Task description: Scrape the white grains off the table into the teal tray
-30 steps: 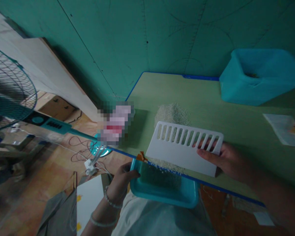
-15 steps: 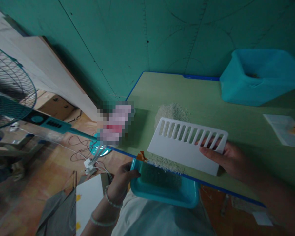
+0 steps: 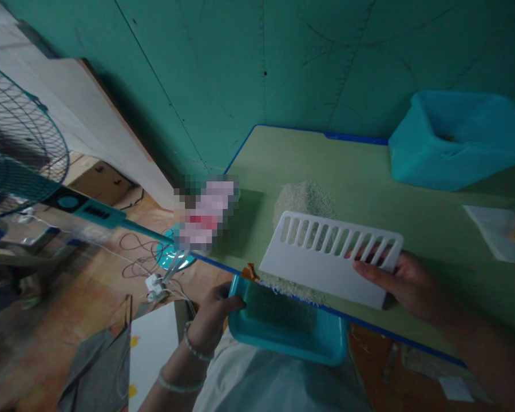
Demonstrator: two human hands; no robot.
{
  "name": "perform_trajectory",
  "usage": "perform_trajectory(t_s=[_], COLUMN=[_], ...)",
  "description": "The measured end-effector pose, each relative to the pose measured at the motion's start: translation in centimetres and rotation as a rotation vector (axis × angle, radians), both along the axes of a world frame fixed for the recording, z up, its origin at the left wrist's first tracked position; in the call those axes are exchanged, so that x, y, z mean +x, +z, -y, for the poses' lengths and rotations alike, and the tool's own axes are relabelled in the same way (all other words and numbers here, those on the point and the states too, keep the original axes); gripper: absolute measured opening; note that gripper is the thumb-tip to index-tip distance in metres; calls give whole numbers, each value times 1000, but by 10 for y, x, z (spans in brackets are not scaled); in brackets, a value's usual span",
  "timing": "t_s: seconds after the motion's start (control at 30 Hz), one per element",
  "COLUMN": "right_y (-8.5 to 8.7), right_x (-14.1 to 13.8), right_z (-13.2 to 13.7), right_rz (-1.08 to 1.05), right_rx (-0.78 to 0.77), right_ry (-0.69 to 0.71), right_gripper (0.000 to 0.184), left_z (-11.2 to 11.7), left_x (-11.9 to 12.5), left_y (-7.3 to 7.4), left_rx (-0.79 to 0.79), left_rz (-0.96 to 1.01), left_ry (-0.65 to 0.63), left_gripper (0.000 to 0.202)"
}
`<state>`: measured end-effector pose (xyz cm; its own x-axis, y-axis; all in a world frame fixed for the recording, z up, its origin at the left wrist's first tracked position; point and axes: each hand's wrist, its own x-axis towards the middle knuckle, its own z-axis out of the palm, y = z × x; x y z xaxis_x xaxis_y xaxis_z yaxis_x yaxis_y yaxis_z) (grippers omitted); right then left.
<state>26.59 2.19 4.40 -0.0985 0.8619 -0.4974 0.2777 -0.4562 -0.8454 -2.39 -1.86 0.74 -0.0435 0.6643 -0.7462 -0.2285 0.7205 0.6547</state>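
My right hand (image 3: 405, 283) grips the right end of a white plastic scraper (image 3: 317, 272), a flat piece with a row of slots along its upper side. Behind it on the table rises a mound of pale granules (image 3: 300, 197). More granules (image 3: 289, 287) lie in a strip along the front table edge, below the scraper. My left hand (image 3: 217, 315) clasps the left rim of a shallow turquoise tray (image 3: 287, 348), held just under that edge. Some granules show dimly on the tray's bottom. An orange-brown scrap (image 3: 250, 271) sits at the table edge near the tray's corner.
A turquoise bin (image 3: 429, 154) stands at the table's back right, near a white sheet (image 3: 489, 232). A pixelated pink item (image 3: 208, 212) is at the left table end. Left of it are a fan (image 3: 90, 214) and a power strip (image 3: 154, 286) with cables on the floor.
The view has shifted slightly, so the table and bin appear a little further right and lower. Both hands keep their hold, and the scraper stays almost in place over the table edge.
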Motion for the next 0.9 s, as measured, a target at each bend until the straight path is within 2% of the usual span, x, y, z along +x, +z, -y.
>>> perform_trajectory(t_s=[0.23, 0.53, 0.9], right_y=[0, 8, 8], right_x=[-1, -6, -9], right_z=[-4, -2, -2], right_rz=[-31, -16, 14], right_rx=[103, 69, 73], right_ry=[-40, 43, 21], right_gripper=[29, 31, 33], left_z=[-1, 0, 0], left_x=[-1, -3, -2], left_y=[-1, -2, 0], left_rx=[9, 24, 36], left_rz=[13, 34, 7], left_ry=[-29, -29, -38], left_gripper=[20, 20, 19])
